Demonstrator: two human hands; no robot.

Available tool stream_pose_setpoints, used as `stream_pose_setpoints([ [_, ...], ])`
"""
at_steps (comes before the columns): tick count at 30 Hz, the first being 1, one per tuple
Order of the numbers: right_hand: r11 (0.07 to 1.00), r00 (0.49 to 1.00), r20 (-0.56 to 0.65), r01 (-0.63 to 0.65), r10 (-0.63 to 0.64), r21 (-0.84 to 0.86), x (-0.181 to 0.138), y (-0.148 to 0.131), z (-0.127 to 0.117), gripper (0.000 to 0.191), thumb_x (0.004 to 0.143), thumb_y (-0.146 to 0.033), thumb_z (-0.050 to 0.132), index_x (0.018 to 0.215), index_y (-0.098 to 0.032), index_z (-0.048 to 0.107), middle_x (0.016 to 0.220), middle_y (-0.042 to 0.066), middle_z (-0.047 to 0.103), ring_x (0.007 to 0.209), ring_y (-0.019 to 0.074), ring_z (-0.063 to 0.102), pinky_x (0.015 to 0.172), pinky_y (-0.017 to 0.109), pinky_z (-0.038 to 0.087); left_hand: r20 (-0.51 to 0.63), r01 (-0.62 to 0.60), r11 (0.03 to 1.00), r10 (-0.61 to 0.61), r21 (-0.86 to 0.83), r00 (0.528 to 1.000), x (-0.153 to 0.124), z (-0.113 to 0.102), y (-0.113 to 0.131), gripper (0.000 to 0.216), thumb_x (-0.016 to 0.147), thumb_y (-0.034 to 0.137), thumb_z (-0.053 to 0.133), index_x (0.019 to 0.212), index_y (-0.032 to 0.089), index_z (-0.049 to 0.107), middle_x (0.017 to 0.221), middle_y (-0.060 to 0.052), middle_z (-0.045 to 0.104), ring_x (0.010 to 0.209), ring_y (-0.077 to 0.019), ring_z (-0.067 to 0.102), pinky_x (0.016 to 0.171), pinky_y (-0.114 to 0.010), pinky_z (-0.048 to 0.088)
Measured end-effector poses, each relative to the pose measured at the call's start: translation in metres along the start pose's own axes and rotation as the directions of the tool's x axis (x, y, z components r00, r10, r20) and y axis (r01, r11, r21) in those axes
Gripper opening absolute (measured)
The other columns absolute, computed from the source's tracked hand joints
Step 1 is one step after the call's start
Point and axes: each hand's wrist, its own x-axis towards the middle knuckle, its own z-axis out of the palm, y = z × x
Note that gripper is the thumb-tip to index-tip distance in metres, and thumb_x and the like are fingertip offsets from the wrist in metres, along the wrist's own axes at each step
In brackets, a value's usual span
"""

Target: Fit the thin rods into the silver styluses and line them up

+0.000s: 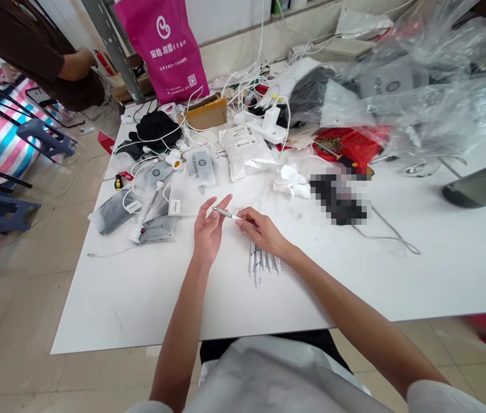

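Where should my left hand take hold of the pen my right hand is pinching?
Take the pen by its bare barrel, near the end pointing at your left hand, coming from the left between thumb and fingers. It lies nearly level, and your right hand covers the other end.

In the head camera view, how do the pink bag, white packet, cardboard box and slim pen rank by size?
1. pink bag
2. white packet and cardboard box, too alike to rank
3. slim pen

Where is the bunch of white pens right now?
In the head view, the white pens lie on the white table, just below the right hand.
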Motion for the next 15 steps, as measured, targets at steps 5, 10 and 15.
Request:
stream_pose_setpoints([
  [5, 0.987, 0.998, -0.048, 0.018, -0.027, -0.162, -0.001, 0.005, 0.002, 0.022, 0.104, -0.048, 0.056, 0.106, -0.026, 0.056, 0.076, -0.003, 0.057, 0.064, 0.0153, 0.046, 0.064, 0.03, 0.037, -0.215, -0.072, 0.983, 0.108, 0.167, 0.971, 0.003, -0.005, -0.01, 0.032, 0.079, 0.048, 0.089, 0.093, 0.022, 0.077, 0.099, -0.005, 0.079, 0.098, -0.0182, 0.073, 0.095, -0.033, 0.054],
  [10, 0.996, 0.999, 0.043, 0.005, -0.002, -0.084, -0.003, 0.002, 0.004, 0.023, 0.108, -0.047, 0.05, 0.105, -0.026, 0.057, 0.083, -0.001, 0.067, 0.068, 0.0155, 0.055, 0.068, 0.03, 0.041, -0.173, -0.006, 0.996, 0.021, 0.087, 0.985, 0.004, -0.008, -0.009, 0.044, 0.075, 0.044, 0.093, 0.111, 0.023, 0.08, 0.093, -0.006, 0.082, 0.095, -0.0206, 0.077, 0.101, -0.039, 0.053],
  [15, 0.994, 0.998, -0.069, 0.007, -0.014, -0.108, -0.002, 0.008, 0.007, 0.024, 0.105, -0.05, 0.056, 0.106, -0.026, 0.055, 0.078, -0.002, 0.059, 0.066, 0.0154, 0.05, 0.065, 0.03, 0.039, -0.178, 0.042, 0.998, -0.034, 0.044, 0.984, 0.005, -0.006, -0.008, 0.044, 0.079, 0.042, 0.091, 0.116, 0.025, 0.075, 0.118, -0.008, 0.079, 0.111, -0.021, 0.074, 0.099, -0.036, 0.055],
])
